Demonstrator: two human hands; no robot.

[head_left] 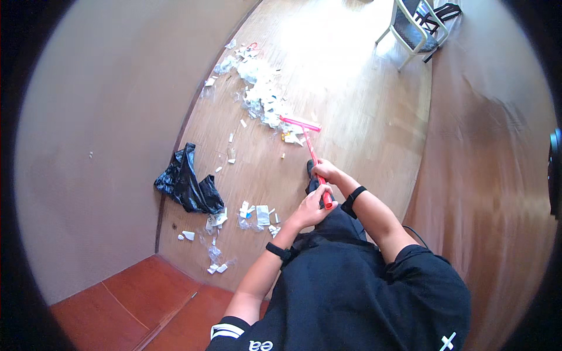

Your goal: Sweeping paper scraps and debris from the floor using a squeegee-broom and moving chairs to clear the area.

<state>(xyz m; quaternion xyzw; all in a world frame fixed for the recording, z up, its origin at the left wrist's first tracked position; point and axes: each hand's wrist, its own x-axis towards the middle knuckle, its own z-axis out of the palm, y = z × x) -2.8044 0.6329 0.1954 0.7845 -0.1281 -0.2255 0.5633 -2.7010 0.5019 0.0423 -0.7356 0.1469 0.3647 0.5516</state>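
Both hands are closed around the red handle of a T-shaped floor sweeper (309, 142); whether its head is a broom or a squeegee, I cannot tell. My left hand (312, 208) wraps the handle close to its top end. Further down the handle, my right hand (326, 170) grips it. The narrow pink head (302, 123) rests on the floor beside the near end of a long pile of white paper and plastic scraps (257, 88). A small orange-and-white scrap (290, 138) lies just on the near side of the head.
A black plastic bag (190, 184) lies crumpled by the left wall, with scattered white scraps (263, 215) near it. At the far right stands a white-framed chair (411, 34). Reddish-brown flooring (149, 295) begins at the lower left. My shoe (310, 169) is beside the handle.
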